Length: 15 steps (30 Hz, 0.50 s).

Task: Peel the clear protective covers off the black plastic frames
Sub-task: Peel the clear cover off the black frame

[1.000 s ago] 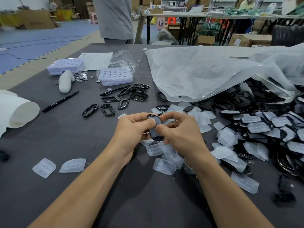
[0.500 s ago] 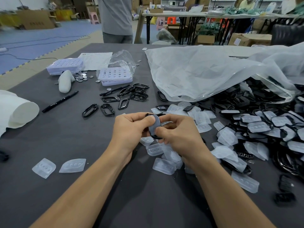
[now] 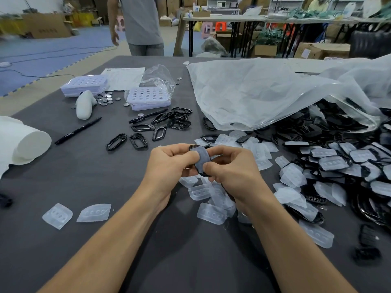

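Note:
Above the middle of the dark table, my left hand (image 3: 169,163) and my right hand (image 3: 230,166) pinch one covered black frame (image 3: 201,159) between them, thumbs pressed on its clear cover. Peeled clear covers (image 3: 209,212) lie heaped right under my hands. Two more covers (image 3: 93,212) rest at the left. Several bare black frames (image 3: 160,125) are grouped beyond my hands. A large pile of covered frames (image 3: 330,163) spreads across the right side.
A big clear plastic bag (image 3: 264,92) lies over the pile's far part. Two lilac trays (image 3: 148,98), loose coin cells (image 3: 108,99), a black pen (image 3: 78,130), a white roll (image 3: 25,142) and a paper sheet (image 3: 124,77) sit at the left. A person (image 3: 141,24) stands beyond the table.
My hands have kept the same frame and shifted their grip slightly on it, the cover now turned more toward me. The person beyond the table has stepped a little to the right.

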Motion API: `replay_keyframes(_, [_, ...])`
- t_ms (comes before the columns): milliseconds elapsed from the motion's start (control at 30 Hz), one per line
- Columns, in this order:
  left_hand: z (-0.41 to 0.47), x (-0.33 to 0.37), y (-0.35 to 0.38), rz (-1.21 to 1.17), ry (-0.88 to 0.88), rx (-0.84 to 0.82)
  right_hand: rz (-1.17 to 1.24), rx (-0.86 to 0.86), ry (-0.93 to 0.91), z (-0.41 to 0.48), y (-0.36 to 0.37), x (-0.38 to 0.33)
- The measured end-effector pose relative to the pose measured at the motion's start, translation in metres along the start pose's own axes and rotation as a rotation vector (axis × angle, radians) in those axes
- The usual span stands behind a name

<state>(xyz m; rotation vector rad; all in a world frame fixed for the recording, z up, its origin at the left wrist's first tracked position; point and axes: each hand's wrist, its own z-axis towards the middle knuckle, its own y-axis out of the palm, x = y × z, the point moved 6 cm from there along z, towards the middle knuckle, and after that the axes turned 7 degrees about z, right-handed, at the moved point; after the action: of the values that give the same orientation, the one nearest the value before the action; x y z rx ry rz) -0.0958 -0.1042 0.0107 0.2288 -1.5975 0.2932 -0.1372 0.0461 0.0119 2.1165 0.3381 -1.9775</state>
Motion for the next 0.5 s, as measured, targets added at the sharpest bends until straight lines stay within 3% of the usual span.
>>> replay_keyframes(333, [0.0008, 0.0001, -0.0023, -0.012, -0.038, 0.035, -0.007, 0.08, -0.065, -0.0001, 0.0005, -0.0017])
replay_keyframes(500, [-0.0019, 0.0036, 0.002, 0.001, -0.002, -0.047, -0.072, 0.119, -0.088, -0.0007, -0.0018, -0.0042])
